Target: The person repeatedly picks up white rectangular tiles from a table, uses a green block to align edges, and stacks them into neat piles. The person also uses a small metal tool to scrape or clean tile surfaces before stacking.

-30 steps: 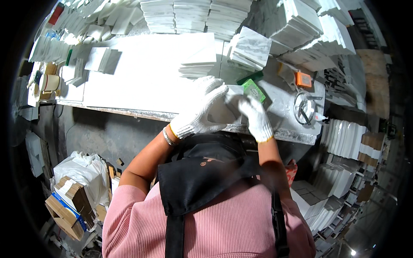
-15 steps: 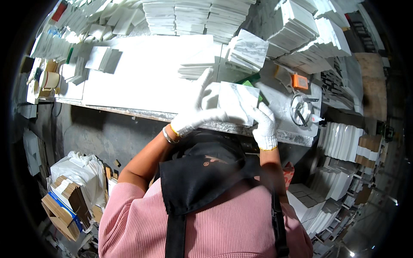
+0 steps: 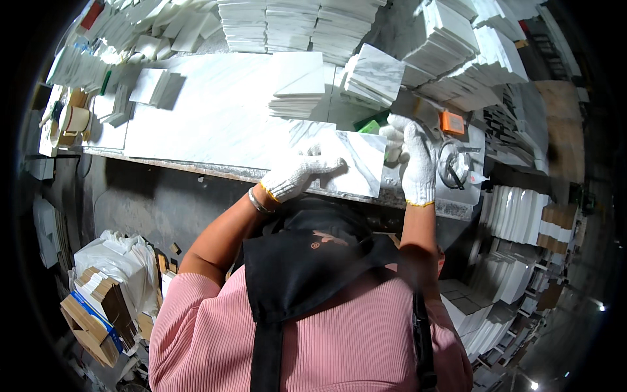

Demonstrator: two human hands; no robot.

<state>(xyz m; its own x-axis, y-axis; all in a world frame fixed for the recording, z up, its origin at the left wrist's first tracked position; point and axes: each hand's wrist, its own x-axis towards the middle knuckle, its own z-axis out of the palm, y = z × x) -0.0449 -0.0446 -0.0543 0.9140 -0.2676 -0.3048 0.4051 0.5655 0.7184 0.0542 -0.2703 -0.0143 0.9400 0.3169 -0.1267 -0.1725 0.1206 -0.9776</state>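
My left hand [image 3: 297, 175], in a white knitted glove, is at the left side of a white, grey-veined marble tile [image 3: 362, 157] near the bench's front edge. Its thumb lies across the tile's face and its other fingers curl at the tile's edge. Another pale tile [image 3: 307, 129] shows partly behind that one. To the right, my gloved right hand [image 3: 416, 157] is raised off the tile, its fingers bent and apart beside a green block [image 3: 371, 126]. I see nothing held in it.
A short stack of tiles [image 3: 297, 85] stands behind my left hand, with a leaning stack [image 3: 373, 77] to its right. An orange box [image 3: 452, 122] and a round clear dish [image 3: 454, 164] with a black tool sit at right. Tall tile stacks [image 3: 287, 26] line the back.
My left hand has lowered from spread fingers onto the tile's left side. My right hand has left the tile's right edge and moved up and right, beside the green block.
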